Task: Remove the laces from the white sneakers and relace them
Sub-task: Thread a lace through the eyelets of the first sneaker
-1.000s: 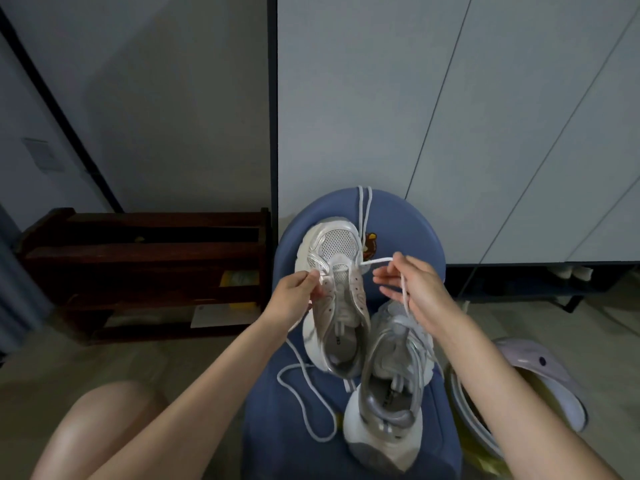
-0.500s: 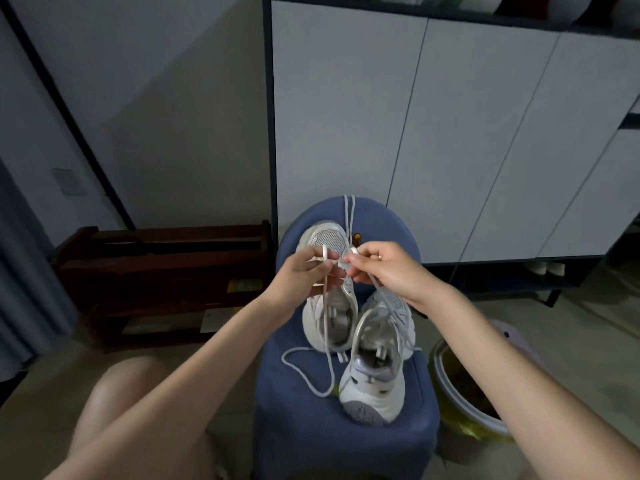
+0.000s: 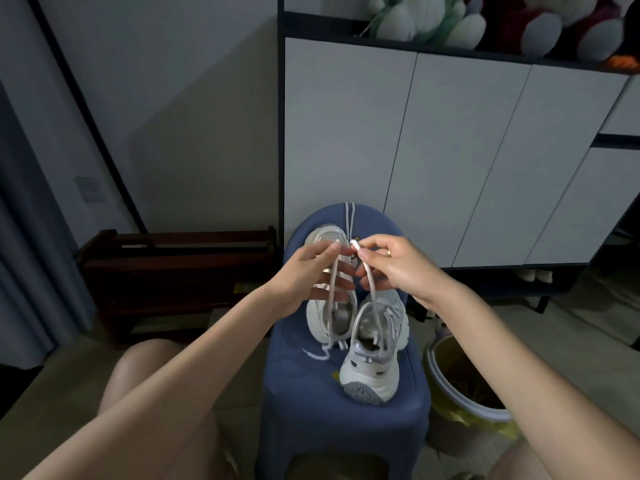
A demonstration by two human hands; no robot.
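Clearly you were working one lace (image 3: 375, 299) up off the pair on the blue stool (image 3: 294, 386), so the step asked for even tension: keep both strands taut and level, feed slowly, and let the far shoe stay put instead of dragging it. Your left hand (image 3: 304, 271) was raised over the left sneaker (image 3: 332, 306), palm turned inward, its grip a light pinch of thumb and forefinger on the left strand near the top, the other fingers loosely spread below. That strand ran down into the left sneaker's opening. Your right hand (image 3: 398, 268) sat just beside it, level with it, wrist bent down, its grip closed in a fingertip pinch on the lace end, with the right strand hanging in front of the right sneaker (image 3: 374, 368). A second lace (image 3: 349, 220) lay draped over the stool's far edge. I would judge the snag risk greatest at the eyelets, which the hands partly hid.
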